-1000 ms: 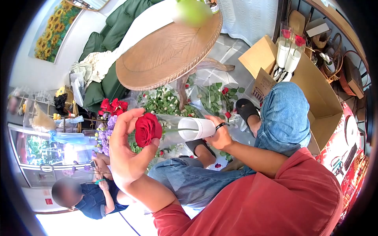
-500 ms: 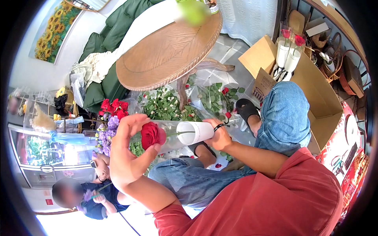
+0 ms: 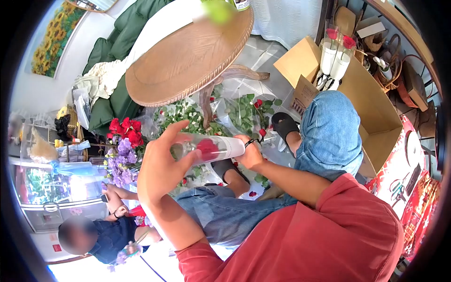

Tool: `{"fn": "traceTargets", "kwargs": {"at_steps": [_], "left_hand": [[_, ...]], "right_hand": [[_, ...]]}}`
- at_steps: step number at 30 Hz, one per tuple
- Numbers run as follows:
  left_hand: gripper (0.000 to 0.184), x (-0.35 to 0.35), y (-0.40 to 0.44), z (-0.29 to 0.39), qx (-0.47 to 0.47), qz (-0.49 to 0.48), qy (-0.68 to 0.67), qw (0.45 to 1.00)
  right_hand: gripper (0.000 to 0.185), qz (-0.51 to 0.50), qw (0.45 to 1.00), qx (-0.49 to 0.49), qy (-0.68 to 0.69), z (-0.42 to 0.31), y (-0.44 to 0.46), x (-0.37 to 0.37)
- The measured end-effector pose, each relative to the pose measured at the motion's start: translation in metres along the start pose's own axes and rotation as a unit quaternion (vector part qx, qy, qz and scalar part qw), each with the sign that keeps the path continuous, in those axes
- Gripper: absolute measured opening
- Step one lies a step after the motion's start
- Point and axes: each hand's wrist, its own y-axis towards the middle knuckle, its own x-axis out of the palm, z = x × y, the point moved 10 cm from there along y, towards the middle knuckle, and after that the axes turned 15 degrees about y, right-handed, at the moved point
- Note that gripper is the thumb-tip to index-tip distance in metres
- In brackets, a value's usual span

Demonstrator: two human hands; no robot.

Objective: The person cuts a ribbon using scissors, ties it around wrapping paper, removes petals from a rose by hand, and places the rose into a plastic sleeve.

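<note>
A red rose (image 3: pixel 206 149) lies inside a clear plastic sleeve (image 3: pixel 188 145) with a white lower part (image 3: pixel 233 147). My left hand (image 3: pixel 159 164) curls round the sleeve's clear end, its thumb against the plastic and its fingers on the far side. At the other end my right hand (image 3: pixel 250 152) grips the white part, and a black tie shows beside its fingers. The sleeve is held almost level above my lap; the stem is hidden.
An open cardboard box (image 3: pixel 376 127) on the right holds wrapped roses (image 3: pixel 338 56). Loose roses and leaves (image 3: pixel 183 115) cover the floor by the wooden table (image 3: pixel 188 61). Scissors (image 3: pixel 398 190) lie on red cloth. Another person (image 3: pixel 112 235) handles flowers at lower left, near purple flowers (image 3: pixel 122 162).
The rose now sits deeper in the sleeve, close to the white part, where before its head was at the clear end. The white part has turned. The other person's hands have shifted.
</note>
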Motion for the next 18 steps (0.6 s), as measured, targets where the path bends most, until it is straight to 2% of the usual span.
{"fn": "traceTargets", "kwargs": {"at_steps": [2, 4, 5, 6, 8, 10, 12, 13, 14, 15, 17, 18], "left_hand": [[0.058, 0.006, 0.002, -0.009, 0.005, 0.000, -0.007, 1.000], [0.053, 0.011, 0.003, -0.034, -0.016, 0.047, -0.137, 0.989], [0.042, 0.010, 0.001, -0.047, -0.031, 0.095, -0.177, 0.979], [0.042, 0.020, 0.000, -0.058, -0.032, 0.096, -0.180, 0.978], [0.034, 0.054, -0.007, -0.108, -0.151, 0.070, -0.212, 0.963], [0.027, 0.096, -0.008, -0.123, -0.133, -0.005, -0.062, 0.989], [0.025, 0.167, -0.005, -0.138, -0.131, -0.172, 0.040, 0.976], [0.026, 0.210, 0.002, -0.139, -0.073, -0.223, 0.077, 0.969], [0.030, 0.263, 0.004, -0.147, -0.044, -0.248, 0.054, 0.966], [0.034, 0.286, 0.002, -0.126, -0.050, -0.309, 0.070, 0.947], [0.033, 0.369, -0.003, -0.128, -0.026, -0.343, 0.079, 0.936], [0.036, 0.404, -0.006, -0.134, -0.060, -0.327, 0.075, 0.940]], "right_hand": [[0.063, -0.029, 0.995, 0.070, 0.063, 0.018, 0.002, 0.002], [0.064, -0.035, 0.996, 0.066, 0.051, 0.023, 0.002, -0.005], [0.064, -0.026, 0.995, 0.085, 0.055, 0.031, 0.001, -0.009], [0.065, -0.016, 0.993, 0.103, 0.059, 0.042, 0.000, -0.011], [0.068, -0.003, 0.992, 0.114, 0.051, 0.059, 0.000, -0.010], [0.069, 0.025, 0.990, 0.091, 0.100, 0.056, 0.005, -0.015], [0.069, 0.056, 0.988, 0.088, 0.110, 0.045, 0.009, -0.029], [0.069, 0.078, 0.987, 0.074, 0.117, 0.040, 0.012, -0.036], [0.069, 0.099, 0.985, 0.062, 0.125, 0.035, 0.013, -0.044], [0.068, 0.109, 0.985, 0.084, 0.102, 0.034, 0.014, -0.051], [0.065, 0.123, 0.985, 0.060, 0.106, 0.020, 0.021, -0.061], [0.064, 0.132, 0.984, 0.047, 0.107, 0.011, 0.023, -0.067]]}}
